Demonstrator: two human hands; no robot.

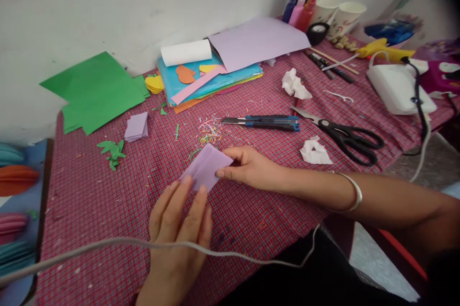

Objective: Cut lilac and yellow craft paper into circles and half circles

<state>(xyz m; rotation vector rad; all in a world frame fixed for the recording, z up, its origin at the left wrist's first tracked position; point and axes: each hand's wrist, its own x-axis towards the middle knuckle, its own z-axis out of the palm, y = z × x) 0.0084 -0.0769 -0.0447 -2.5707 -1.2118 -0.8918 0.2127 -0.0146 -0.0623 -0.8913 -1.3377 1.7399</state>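
lilac paper piece (209, 166) | plain, small, four-sided; folded or stacked, can't tell | line (crease or layer edge) along side away from grip | right hand (251, 167) pinches right corner, thumb on top | body extends left of pinch, corner pointing away | left hand (178, 222) fingertips at near edge, left of pinch

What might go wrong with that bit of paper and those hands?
The cord, crossing in front of the left hand, might snag. The cutter, just beyond the right hand, seems to have its blade out and could nick it. The purple paper, pinched at its edge, might crease.
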